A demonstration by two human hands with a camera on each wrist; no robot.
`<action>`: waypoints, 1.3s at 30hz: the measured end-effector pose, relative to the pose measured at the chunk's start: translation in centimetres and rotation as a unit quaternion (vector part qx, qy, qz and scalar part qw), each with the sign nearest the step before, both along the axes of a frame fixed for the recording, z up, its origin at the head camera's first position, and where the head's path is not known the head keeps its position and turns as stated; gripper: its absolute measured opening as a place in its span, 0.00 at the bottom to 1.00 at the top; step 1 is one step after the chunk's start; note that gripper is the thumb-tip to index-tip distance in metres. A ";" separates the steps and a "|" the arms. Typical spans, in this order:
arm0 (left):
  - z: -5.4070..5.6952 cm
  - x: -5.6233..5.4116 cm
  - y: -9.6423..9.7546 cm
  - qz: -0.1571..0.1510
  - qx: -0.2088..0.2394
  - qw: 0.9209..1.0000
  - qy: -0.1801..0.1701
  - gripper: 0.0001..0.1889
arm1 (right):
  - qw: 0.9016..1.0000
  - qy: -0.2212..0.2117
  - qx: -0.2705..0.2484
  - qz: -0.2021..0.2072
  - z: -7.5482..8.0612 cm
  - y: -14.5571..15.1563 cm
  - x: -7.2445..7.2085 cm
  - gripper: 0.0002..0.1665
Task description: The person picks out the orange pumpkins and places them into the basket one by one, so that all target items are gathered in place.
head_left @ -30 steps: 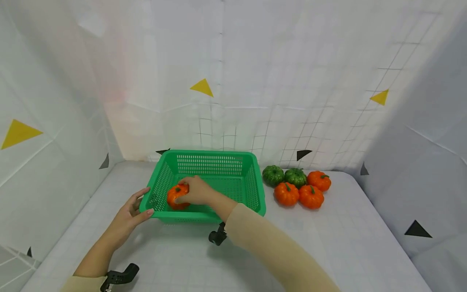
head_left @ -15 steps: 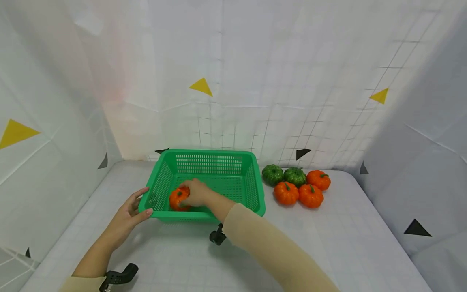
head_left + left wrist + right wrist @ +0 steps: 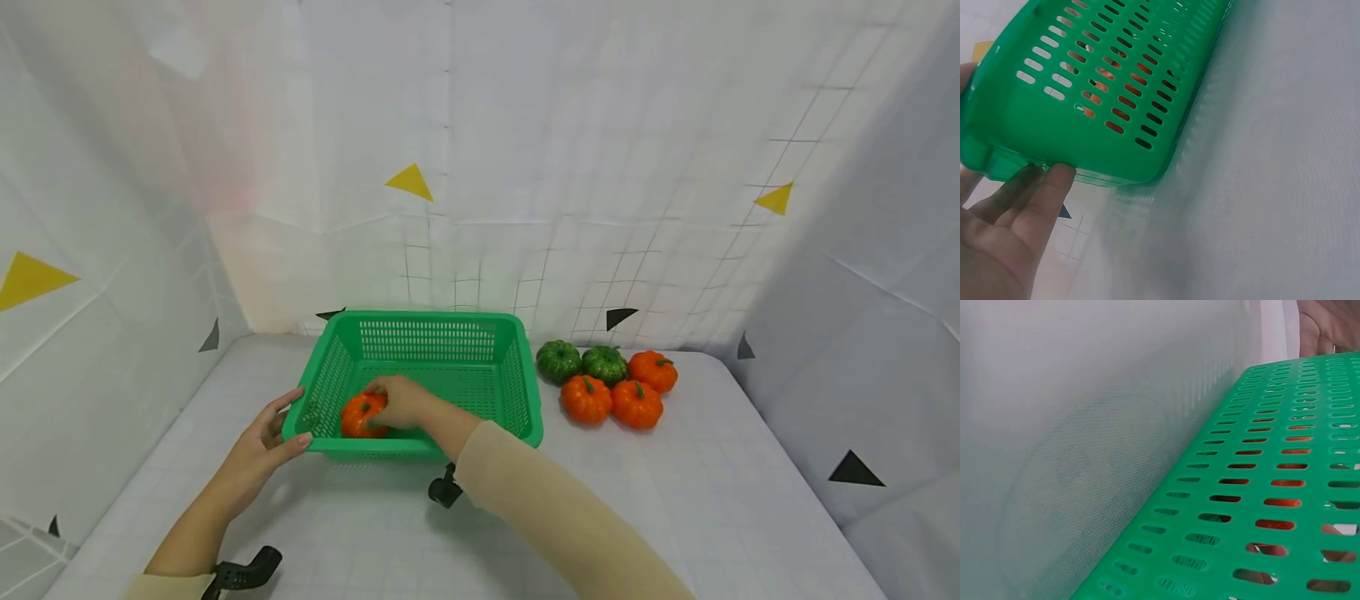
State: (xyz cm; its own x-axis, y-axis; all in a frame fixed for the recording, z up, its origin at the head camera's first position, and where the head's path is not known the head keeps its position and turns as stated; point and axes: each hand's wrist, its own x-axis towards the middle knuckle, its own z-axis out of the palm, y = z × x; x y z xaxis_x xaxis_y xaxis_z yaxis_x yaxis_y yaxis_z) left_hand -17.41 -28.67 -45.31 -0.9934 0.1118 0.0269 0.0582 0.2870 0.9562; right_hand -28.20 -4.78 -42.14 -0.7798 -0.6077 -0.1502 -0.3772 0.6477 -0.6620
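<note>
- Your right hand (image 3: 405, 402) has thumb and fingers clamped on an orange pumpkin (image 3: 360, 417), coming at it from the right, with the stem tip showing near your fingers. To set it down gently, ease thumb and fingers apart evenly, so it shouldn't roll.
- That pumpkin is low inside the basket (image 3: 427, 316), in the near left corner; the near wall hides whether its base bears on the floor. I'd feel for firm contact before releasing.
- Your right forearm crosses the near rim, and the wrist camera (image 3: 446, 492) hangs just outside it. Lift straight up before drawing back, or either could catch and drag the basket.
- Your left hand (image 3: 258, 450) grips the near left corner of the rim, thumb on the near side and fingers along the left. Light pressure should do to steady it; squeezing may tilt it.
- Beyond the basket's right side, two green pumpkins (image 3: 581, 363) and three orange ones (image 3: 637, 406) lie bunched on the table (image 3: 675, 517). Their tight grouping calls for a careful approach, judging by how closely they sit.
</note>
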 end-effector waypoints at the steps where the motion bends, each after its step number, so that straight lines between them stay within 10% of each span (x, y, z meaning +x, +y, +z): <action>1: 0.0 0.0 0.0 0.000 0.001 1.000 0.000 0.41 | 1.000 0.001 0.000 0.000 0.0 0.0 -0.1 0.32; 39: -0.3 0.0 0.0 0.012 -0.002 1.000 -0.008 0.41 | 0.997 -0.033 -0.068 -0.032 1.0 0.4 0.1 0.25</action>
